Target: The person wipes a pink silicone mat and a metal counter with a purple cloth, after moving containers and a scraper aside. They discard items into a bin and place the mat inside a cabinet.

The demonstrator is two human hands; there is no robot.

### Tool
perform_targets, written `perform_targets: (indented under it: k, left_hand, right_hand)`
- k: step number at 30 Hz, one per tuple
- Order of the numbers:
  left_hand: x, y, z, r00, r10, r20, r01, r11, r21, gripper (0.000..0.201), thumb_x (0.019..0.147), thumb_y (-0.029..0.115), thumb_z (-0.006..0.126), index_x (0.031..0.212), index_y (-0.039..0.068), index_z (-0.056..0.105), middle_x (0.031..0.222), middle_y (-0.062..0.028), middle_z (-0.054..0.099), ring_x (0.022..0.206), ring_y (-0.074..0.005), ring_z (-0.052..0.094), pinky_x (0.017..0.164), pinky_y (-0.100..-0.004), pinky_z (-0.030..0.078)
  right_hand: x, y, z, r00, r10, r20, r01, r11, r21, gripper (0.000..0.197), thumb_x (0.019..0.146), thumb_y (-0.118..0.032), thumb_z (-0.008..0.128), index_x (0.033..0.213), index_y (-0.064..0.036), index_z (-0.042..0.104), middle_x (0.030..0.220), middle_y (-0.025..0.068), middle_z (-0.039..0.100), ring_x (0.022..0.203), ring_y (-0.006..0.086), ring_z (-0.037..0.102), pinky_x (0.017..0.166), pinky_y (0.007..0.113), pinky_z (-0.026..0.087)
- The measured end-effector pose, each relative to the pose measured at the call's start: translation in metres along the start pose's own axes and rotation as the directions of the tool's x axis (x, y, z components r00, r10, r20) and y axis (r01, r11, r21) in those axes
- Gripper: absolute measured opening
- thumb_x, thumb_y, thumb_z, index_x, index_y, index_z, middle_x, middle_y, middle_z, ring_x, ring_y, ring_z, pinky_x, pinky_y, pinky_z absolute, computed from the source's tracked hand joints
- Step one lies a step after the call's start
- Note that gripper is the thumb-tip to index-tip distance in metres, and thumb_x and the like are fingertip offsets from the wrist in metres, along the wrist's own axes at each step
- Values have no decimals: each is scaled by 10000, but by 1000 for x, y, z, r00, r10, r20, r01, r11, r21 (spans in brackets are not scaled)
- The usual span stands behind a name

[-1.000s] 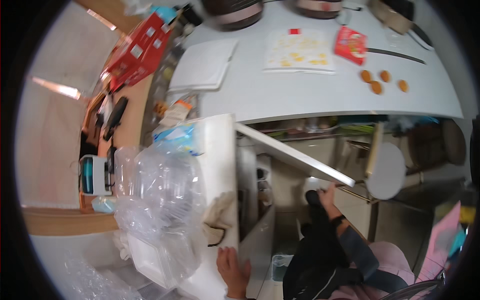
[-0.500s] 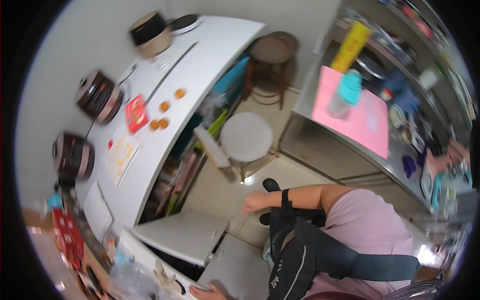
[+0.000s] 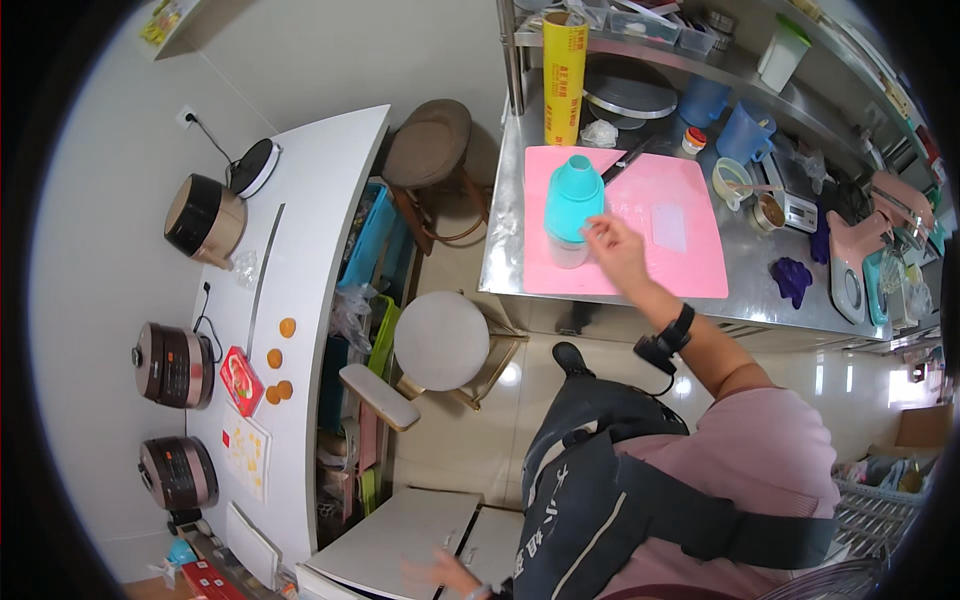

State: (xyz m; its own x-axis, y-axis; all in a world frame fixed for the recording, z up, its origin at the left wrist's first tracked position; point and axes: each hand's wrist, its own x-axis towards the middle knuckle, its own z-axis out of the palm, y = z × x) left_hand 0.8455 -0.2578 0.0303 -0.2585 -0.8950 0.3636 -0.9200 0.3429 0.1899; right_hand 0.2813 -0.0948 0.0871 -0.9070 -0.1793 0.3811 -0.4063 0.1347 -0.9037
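Note:
A bottle with a turquoise top (image 3: 575,200) and a clear lower part stands on a pink mat (image 3: 690,270), which lies on the steel counter. My right hand (image 3: 614,248) is at the right side of the turquoise top, its fingers bent and a little apart, not wrapped round it. Whether the fingertips touch the bottle cannot be told. A black band circles that wrist. Low in the view, my left hand (image 3: 440,572) is smeared by motion, its fingers stretched out over the white cabinet (image 3: 400,530), holding nothing visible.
A yellow roll box (image 3: 565,80), a knife (image 3: 625,162), blue jugs (image 3: 745,130), a scale (image 3: 797,210) and a pink mixer (image 3: 860,240) occupy the steel counter (image 3: 505,240). A stool (image 3: 442,340) stands between it and the white table (image 3: 330,180) with cookers.
The view has swung toward the steel counter. My right hand has gone from over the floor up to the bottle. My left hand has come off the white cabinet edge.

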Motion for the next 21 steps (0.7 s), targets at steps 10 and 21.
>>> perform_targets:
  k: [10,21]
  left_hand:
    - [118,412,81,556,802,219,-404,491,-772,800,678,196,731,1305,-57,303,1259,-264,375,1189,-414,343,998,-452,290]
    - [117,594,86,537,795,283,-559,586,-586,956,581,340,776,1292,-57,275,1164,-348,368,1053,-463,419,880,-464,387]
  right_hand:
    - [116,151,-105,872,489,39,-462,846,-267,222,808,-237,619,819,-16,619,685,87,622,488,159,577,479,282,456]
    - [177,224,-74,876,14,482,395,552,-734,324,715,-54,548,1036,-79,589,1112,64,551,1102,239,474,897,375,377]
